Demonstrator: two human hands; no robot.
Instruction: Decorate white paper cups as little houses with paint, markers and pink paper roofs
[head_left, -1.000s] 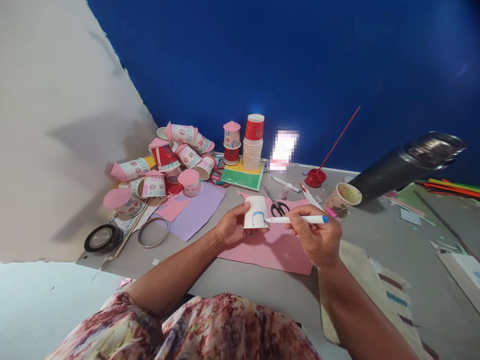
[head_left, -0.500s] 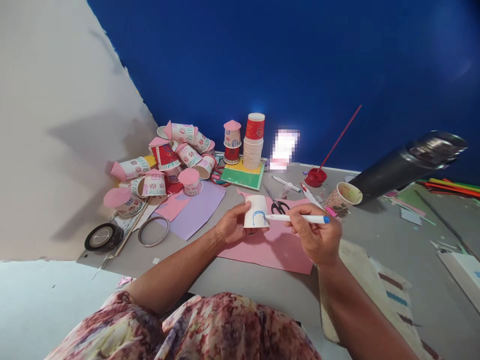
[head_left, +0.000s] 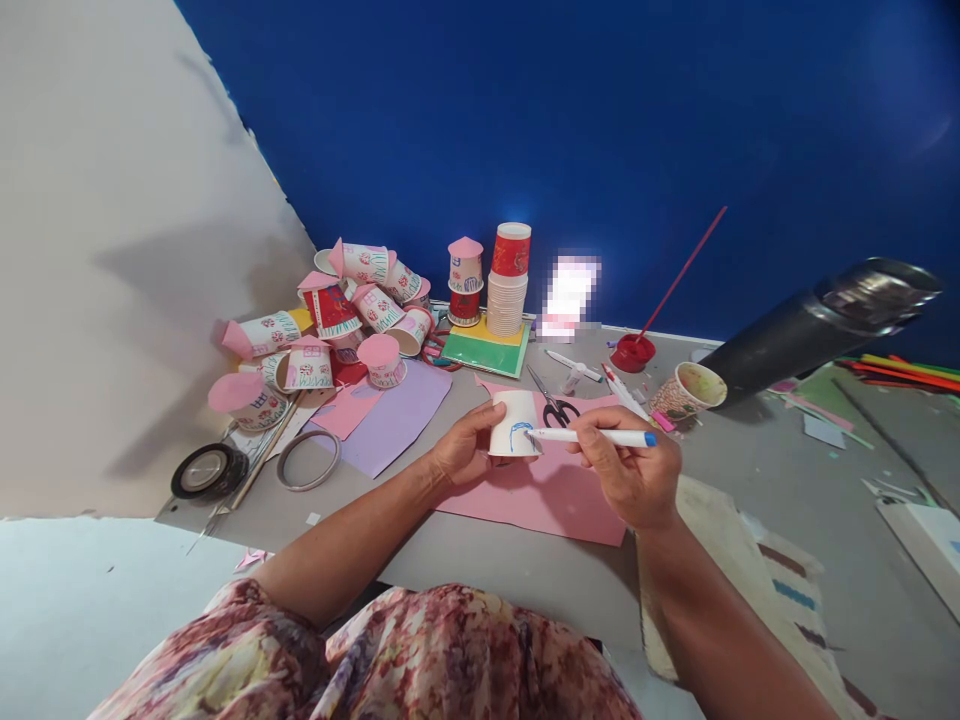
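While the left hand [head_left: 461, 455] grips a white paper cup [head_left: 512, 422] upside down above the pink sheet [head_left: 547, 495], the right hand [head_left: 630, 470] has its fingers pinched on a blue-capped marker [head_left: 592, 437], tip at the cup's blue arch. Thin cup wall may dent under pressure, skewing the line. Scissors [head_left: 555, 405] lie just behind; decorated cups [head_left: 337, 320] pile on the surface [head_left: 480, 560] well left.

A grey floor [head_left: 480, 560] carries everything: a pink paper sheet [head_left: 547, 495] lies under the fingers [head_left: 600, 440], with black-handled scissors [head_left: 553, 405] just beyond them. Left of the fingers lie a lilac sheet [head_left: 394, 420], a tape ring [head_left: 308, 460] and a black tape roll [head_left: 208, 471]. Right of them stand a stained paper cup [head_left: 686, 390] (upright) and, nearer, a woven mat [head_left: 739, 570].
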